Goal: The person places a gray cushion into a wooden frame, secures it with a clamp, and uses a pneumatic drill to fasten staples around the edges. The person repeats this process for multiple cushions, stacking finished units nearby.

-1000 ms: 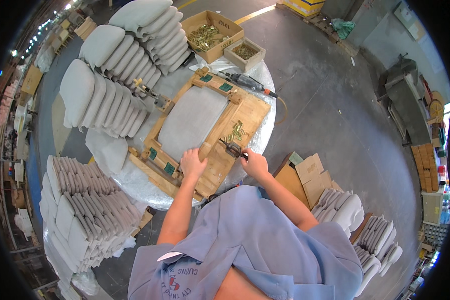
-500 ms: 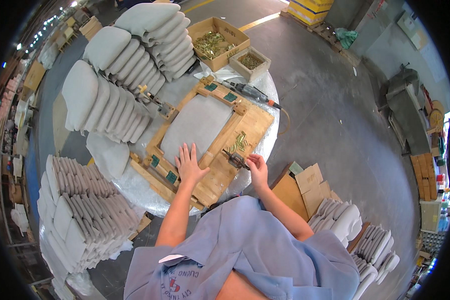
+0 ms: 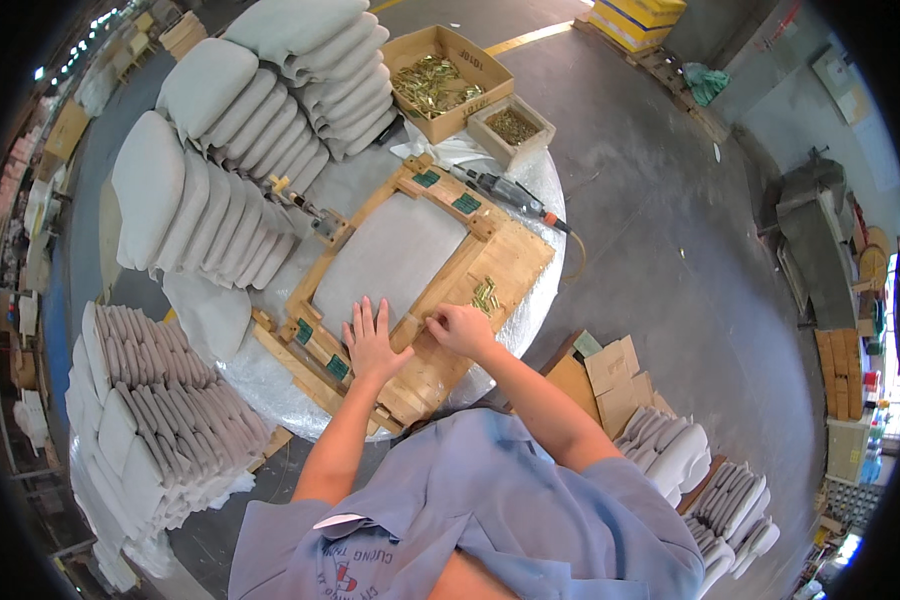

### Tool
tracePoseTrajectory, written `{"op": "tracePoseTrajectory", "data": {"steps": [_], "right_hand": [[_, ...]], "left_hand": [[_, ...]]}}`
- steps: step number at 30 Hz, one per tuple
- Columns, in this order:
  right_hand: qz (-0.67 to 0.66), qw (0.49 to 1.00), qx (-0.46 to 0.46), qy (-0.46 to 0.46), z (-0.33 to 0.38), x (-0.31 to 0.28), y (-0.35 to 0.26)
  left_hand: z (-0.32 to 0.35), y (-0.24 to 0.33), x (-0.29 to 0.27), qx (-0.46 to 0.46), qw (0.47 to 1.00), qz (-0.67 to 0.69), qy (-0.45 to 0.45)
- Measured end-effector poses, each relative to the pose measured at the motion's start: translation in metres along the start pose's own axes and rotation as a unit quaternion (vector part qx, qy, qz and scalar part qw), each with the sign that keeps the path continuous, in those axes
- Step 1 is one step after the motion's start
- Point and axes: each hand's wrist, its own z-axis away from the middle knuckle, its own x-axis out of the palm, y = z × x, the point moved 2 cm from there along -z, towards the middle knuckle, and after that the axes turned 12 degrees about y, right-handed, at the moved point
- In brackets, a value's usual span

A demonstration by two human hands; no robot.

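A wooden jig frame (image 3: 515, 262) lies on a round table covered in clear plastic (image 3: 270, 385), with a grey padded seat panel (image 3: 390, 255) set inside it. My left hand (image 3: 373, 341) rests flat with fingers spread on the panel's near edge. My right hand (image 3: 460, 328) sits on the frame's near rail beside it, fingers curled and pinched on something too small to make out. A small heap of brass-coloured fasteners (image 3: 486, 294) lies on the board just beyond my right hand.
A power screwdriver with an orange cord (image 3: 510, 192) lies at the table's far side. Two cardboard boxes of brass hardware (image 3: 440, 85) (image 3: 513, 125) stand behind it. Grey cushions are stacked far left (image 3: 220, 170), near left (image 3: 150, 400) and on the floor at right (image 3: 700, 470).
My right hand has drawn in from the frame's right side to the near rail, close to my left hand. The dark tool seen in it a second ago is no longer visible.
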Motion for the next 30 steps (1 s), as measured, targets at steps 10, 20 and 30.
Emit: {"op": "tracePoseTrajectory", "data": {"steps": [10,20,30], "right_hand": [[0.059,0.996,0.029,0.064,-0.014,0.038,-0.002],[-0.037,0.963,-0.050,0.262,-0.181,0.010,0.002],[0.082,0.990,0.002,0.112,-0.303,0.043,0.025]], "left_hand": [[0.002,-0.004,-0.019,-0.003,0.999,0.034,0.016],[-0.054,-0.109,-0.023,-0.069,0.960,0.090,0.255],[-0.074,-0.117,-0.012,-0.123,0.967,0.084,0.207]]}}
